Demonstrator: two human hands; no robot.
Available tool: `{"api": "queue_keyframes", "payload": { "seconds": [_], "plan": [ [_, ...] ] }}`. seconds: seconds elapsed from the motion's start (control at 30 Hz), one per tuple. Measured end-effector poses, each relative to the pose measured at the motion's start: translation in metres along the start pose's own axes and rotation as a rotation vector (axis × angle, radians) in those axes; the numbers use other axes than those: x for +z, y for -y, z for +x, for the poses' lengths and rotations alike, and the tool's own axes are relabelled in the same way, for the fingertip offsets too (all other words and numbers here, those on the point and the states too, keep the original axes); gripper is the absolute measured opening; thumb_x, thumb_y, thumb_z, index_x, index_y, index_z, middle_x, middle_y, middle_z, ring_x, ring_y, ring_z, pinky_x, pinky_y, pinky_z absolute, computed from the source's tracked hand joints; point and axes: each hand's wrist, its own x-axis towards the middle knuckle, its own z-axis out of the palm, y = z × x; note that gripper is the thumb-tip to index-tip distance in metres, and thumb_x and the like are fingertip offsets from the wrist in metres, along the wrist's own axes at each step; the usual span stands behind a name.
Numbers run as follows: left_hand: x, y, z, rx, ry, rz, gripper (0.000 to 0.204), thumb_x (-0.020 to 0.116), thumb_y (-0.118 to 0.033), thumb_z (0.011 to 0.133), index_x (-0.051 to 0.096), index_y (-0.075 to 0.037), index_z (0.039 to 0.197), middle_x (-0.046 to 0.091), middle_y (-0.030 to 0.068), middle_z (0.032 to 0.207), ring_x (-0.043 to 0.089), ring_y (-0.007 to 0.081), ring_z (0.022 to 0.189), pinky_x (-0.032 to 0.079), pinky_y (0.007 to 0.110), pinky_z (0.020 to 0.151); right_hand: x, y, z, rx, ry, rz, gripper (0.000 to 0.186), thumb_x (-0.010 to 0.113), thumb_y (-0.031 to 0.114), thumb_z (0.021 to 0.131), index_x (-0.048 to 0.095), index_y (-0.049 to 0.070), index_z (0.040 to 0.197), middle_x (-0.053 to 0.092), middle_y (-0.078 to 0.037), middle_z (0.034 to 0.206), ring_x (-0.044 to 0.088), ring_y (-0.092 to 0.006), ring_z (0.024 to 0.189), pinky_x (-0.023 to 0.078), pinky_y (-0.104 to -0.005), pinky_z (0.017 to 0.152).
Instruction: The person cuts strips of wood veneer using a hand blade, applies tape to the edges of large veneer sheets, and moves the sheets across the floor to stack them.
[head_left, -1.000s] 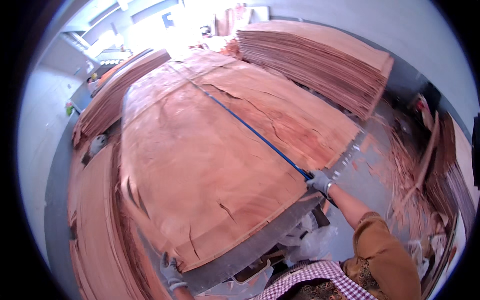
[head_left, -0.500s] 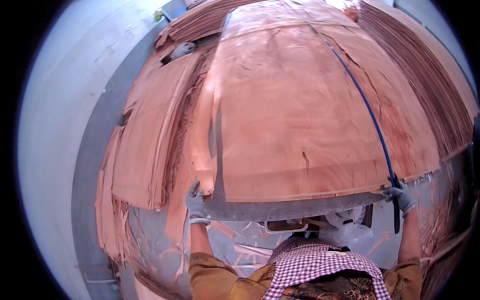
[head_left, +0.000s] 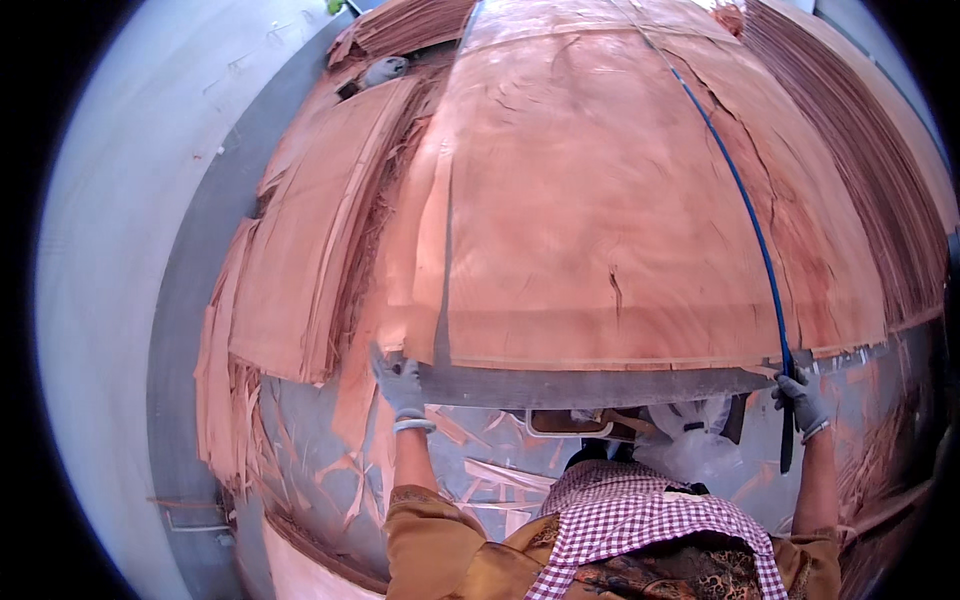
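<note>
A broad reddish veneer sheet point(head_left: 560, 220) with several cracks lies on a grey board point(head_left: 600, 383). A long blue rod point(head_left: 750, 210) runs lengthwise over its right part. My gloved right hand point(head_left: 800, 400) is closed round the rod's dark near end, just beyond the sheet's front edge. At the front left, my gloved left hand point(head_left: 398, 385) has its fingers apart at the end of a narrow veneer strip point(head_left: 420, 260); whether they touch it is unclear. A grey gap separates that strip from the broad sheet.
Veneer piles stand at the left point(head_left: 275, 250) and right point(head_left: 850, 150), with a grey bundle point(head_left: 385, 70) at the back left. Below the board are a plastic bag point(head_left: 690, 450), a tray point(head_left: 550, 423) and scattered scraps point(head_left: 500, 475). A pale wall point(head_left: 110, 250) curves along the left.
The view has swung left and down. The narrow strip at the left now lies apart from the broad sheet. In the last half second my left hand has moved slightly right and forward.
</note>
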Motion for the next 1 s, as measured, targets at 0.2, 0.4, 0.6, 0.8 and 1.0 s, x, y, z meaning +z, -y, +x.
{"api": "queue_keyframes", "payload": {
  "seconds": [0.2,0.4,0.6,0.8,1.0],
  "plan": [
    [0.013,-0.008,0.015,-0.485,-0.24,-0.374,0.055,0.064,-0.026,0.083,0.041,-0.006,0.129,0.057,0.0052,0.104,0.056,0.0184,0.084,0.045,0.029,0.07,-0.004,-0.008,0.004,0.111,-0.011,-0.043,0.019,0.062,0.017,0.083,0.057,0.003,0.095,0.059,-0.007,0.067,0.057,-0.0156,0.053,0.048,-0.0279,0.047],
    [0.027,-0.008,0.0,-0.469,-0.18,-0.536,0.035,0.062,-0.044,0.083,0.061,-0.011,0.095,0.059,-0.0009,0.085,0.053,0.0109,0.073,0.041,0.026,0.059,0.006,-0.012,0.006,0.122,0.015,-0.016,0.015,0.062,0.014,0.083,0.056,0.004,0.093,0.061,-0.009,0.068,0.059,-0.0184,0.052,0.051,-0.0291,0.047],
    [0.039,-0.015,0.01,-0.303,-0.352,-0.511,0.017,0.063,-0.022,0.087,0.059,-0.005,0.089,0.058,-0.0005,0.083,0.05,0.0095,0.073,0.043,0.026,0.064,0.014,-0.005,0.001,0.134,0.085,0.015,0.013,0.06,0.011,0.083,0.054,0.003,0.091,0.062,-0.01,0.068,0.059,-0.0196,0.051,0.05,-0.0295,0.049],
    [0.037,-0.036,0.026,-0.236,-0.379,-0.452,0.015,0.064,-0.018,0.086,0.058,-0.004,0.083,0.057,-0.0003,0.077,0.05,0.0091,0.066,0.043,0.024,0.06,0.016,-0.003,0.001,0.165,0.068,0.003,0.012,0.06,0.011,0.083,0.054,0.003,0.091,0.062,-0.011,0.069,0.059,-0.0202,0.051,0.05,-0.0297,0.049],
    [0.042,-0.023,0.01,-0.372,-0.298,-0.505,0.011,0.063,-0.01,0.083,0.06,-0.006,0.092,0.059,-0.001,0.079,0.053,0.0103,0.066,0.046,0.024,0.061,0.016,-0.005,0.001,0.188,0.078,0.001,0.011,0.058,0.013,0.085,0.054,0.004,0.091,0.062,-0.009,0.071,0.06,-0.0192,0.053,0.05,-0.0289,0.05]
  ]
}}
